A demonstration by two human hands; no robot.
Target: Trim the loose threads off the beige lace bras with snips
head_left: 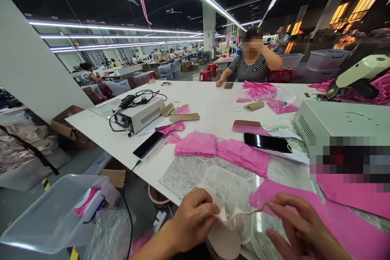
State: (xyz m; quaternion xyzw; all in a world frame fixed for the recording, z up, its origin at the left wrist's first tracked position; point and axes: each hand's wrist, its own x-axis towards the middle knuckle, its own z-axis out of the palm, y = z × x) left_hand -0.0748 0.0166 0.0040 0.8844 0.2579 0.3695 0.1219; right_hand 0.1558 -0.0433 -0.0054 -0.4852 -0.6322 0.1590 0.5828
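Observation:
Near the table's front edge, my left hand [195, 221] is closed, thumb and fingers pinching the edge of a thin beige fabric piece [224, 239]. My right hand [304, 225] grips the other end of that edge between fingertips, its other fingers apart. Between the hands the edge runs stretched, and the rest of the fabric hangs down below. Underneath lies a clear plastic sheet [183, 174] on the tabletop. Just beyond are stacked pink lace pieces [195, 145] and a second pink stack [242, 156]. A flat pink cloth [289, 193] lies beside my right hand.
A grey control box [146, 115] with cables and a phone [148, 144] sit left; another phone [268, 143] and a large machine [344, 122] stand right. Across the white table [210, 97] sits a person [252, 63]. A clear bin [57, 215] is on the floor.

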